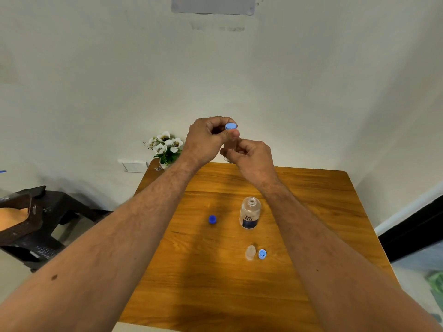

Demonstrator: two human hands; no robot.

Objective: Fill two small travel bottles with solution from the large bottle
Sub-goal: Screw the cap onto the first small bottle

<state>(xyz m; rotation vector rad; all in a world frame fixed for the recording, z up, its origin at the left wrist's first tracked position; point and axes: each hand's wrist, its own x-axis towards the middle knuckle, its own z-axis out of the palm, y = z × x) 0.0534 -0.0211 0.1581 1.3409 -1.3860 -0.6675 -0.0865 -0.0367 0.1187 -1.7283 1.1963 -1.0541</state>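
Observation:
Both my hands are raised above the far edge of the wooden table (311,212). My left hand (206,140) pinches the light blue cap (231,126) at the top of a small clear travel bottle (229,147). My right hand (251,156) grips that bottle's body from below. The large bottle (250,213), uncapped, with a dark blue label, stands upright mid-table. Its dark blue cap (212,219) lies to its left. A second small travel bottle (250,252) stands nearer me, uncapped, with its light blue cap (262,254) just to its right.
A small pot of white flowers (166,147) stands at the table's far left corner by the wall. A dark plastic chair (36,219) is on the floor at the left. A wall socket (134,166) sits beside the table.

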